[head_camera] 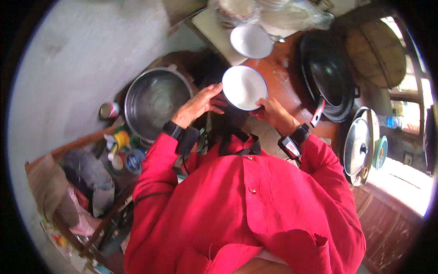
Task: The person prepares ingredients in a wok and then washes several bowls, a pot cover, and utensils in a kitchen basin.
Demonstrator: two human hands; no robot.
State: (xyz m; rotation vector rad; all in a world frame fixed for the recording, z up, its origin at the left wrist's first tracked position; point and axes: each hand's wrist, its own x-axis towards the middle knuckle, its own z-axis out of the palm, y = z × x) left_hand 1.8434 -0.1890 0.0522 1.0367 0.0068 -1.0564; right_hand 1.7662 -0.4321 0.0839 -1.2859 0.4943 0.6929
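Note:
A white bowl with a blue rim (pixel 244 88) is tilted between my hands, its inside facing up. My right hand (pixel 273 113) grips its lower right edge with the thumb over the rim. Fingers spread, my left hand (pixel 202 102) is at the bowl's left side; whether it touches the rim I cannot tell. A second white bowl (pixel 251 41) lies just beyond, near the corner of a pale board. The large metal pot (pixel 159 102) stands to the left of my left hand.
Black pans (pixel 328 75) stand on the reddish-brown tabletop (pixel 273 75) at the right, beside a glass lid (pixel 357 147) and a green basin (pixel 380 152). Plastic-wrapped dishes (pixel 239 8) are at the top. A crowded shelf (pixel 85 140) and a can (pixel 109 110) are at the left.

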